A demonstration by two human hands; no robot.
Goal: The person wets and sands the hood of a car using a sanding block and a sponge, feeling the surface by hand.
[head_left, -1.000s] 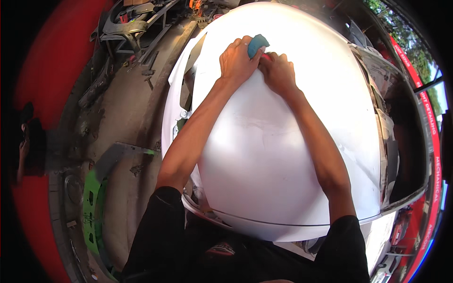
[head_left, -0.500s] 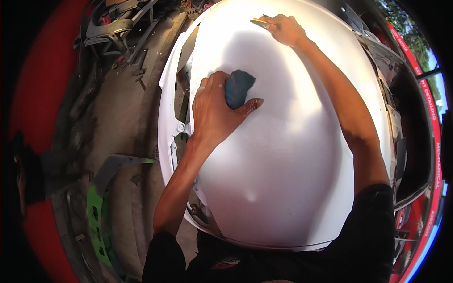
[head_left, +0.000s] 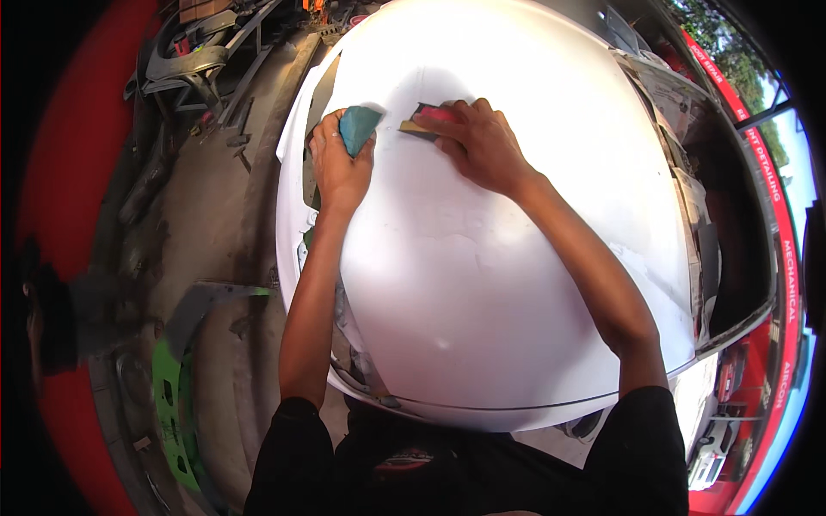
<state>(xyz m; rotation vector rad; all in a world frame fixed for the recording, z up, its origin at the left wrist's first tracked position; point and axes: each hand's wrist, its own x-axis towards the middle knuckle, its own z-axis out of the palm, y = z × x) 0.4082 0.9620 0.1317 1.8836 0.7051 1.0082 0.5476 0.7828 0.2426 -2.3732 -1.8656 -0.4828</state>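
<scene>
A white car bonnet spreads below both my hands, with a soft shadow at its far middle. My left hand, closed, holds a folded teal pad at the bonnet's far left edge; whether it is cloth or sponge I cannot tell. To the right of it, my right hand grips a flat sanding block with a red upper part and a yellowish edge. The block is at the painted surface, a short gap from the teal pad. My fingers partly cover it.
Newspaper is taped along the bonnet's right side by the dark windscreen opening. On the floor to the left lies a green and grey car part. Metal scrap and panels are piled at the far left.
My right hand has come left and nearer with the block, from the far right of the bonnet. My left hand has shifted left and slightly farther away, with the teal pad.
</scene>
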